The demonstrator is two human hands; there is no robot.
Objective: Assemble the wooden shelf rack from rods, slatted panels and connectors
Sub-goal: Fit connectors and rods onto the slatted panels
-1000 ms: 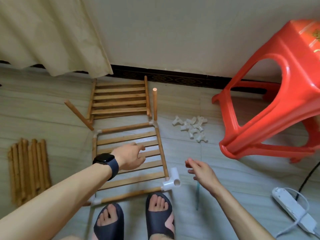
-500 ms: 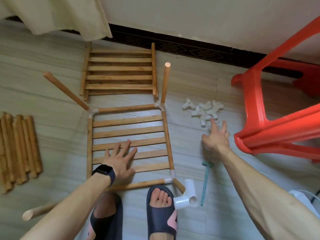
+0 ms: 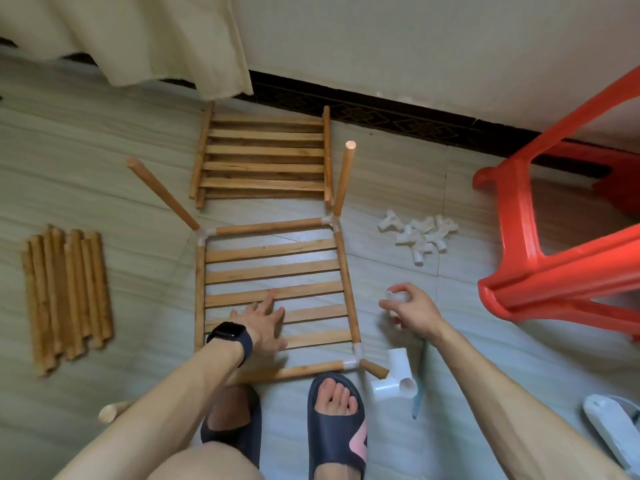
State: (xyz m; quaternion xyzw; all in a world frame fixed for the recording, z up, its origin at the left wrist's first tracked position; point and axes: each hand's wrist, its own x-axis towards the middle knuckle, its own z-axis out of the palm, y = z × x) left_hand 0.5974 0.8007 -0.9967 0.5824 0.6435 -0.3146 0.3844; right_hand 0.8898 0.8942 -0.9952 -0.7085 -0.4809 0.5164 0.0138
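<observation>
A slatted wooden panel lies on the floor, framed by rods and white corner connectors, with upright rods rising from its corners. My left hand, a dark watch on its wrist, rests flat with spread fingers on the near slats. My right hand hovers right of the panel, closed around a white connector. A further connector caps the rod at the near right corner. Loose white connectors lie in a heap to the right. A second slatted panel lies near the wall.
A bundle of several spare rods lies at the left. A red plastic stool stands at the right, a white power strip at the lower right. A teal tool lies by my right foot. A curtain hangs at the back.
My right hand pulled back from the heap of connectors toward me, now holding one. My left hand stayed on the slats. The view shifted slightly.
</observation>
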